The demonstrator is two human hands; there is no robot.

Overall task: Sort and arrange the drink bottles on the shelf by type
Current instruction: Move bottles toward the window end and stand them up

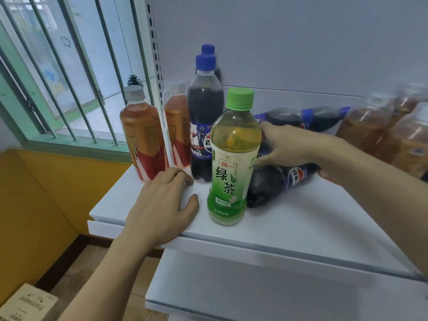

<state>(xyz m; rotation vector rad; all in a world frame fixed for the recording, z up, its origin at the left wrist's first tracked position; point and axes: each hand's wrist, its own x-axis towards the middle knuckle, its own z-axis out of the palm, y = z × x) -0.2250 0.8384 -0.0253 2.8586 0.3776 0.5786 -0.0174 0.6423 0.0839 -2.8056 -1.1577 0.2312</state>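
White laminate shelf (289,218): partly sorted. Two upright orange-labelled clear plastic tea bottles (143,137) at left edge, two upright blue-capped dark cola bottles (205,117) just beside, grouped by type. Green-capped clear plastic green-tea bottle (232,158) upright at front, alone. Several dark cola bottles lying flat (294,177) behind it, apparently awaiting standing. Right hand (284,144) curled over nearest lying cola bottle, gripping, likely to raise it toward cola group. Left hand (162,205) flat on shelf, fingers spread, holding nothing, probably bracing. Blurred amber bottles (379,130) at right, unsorted.
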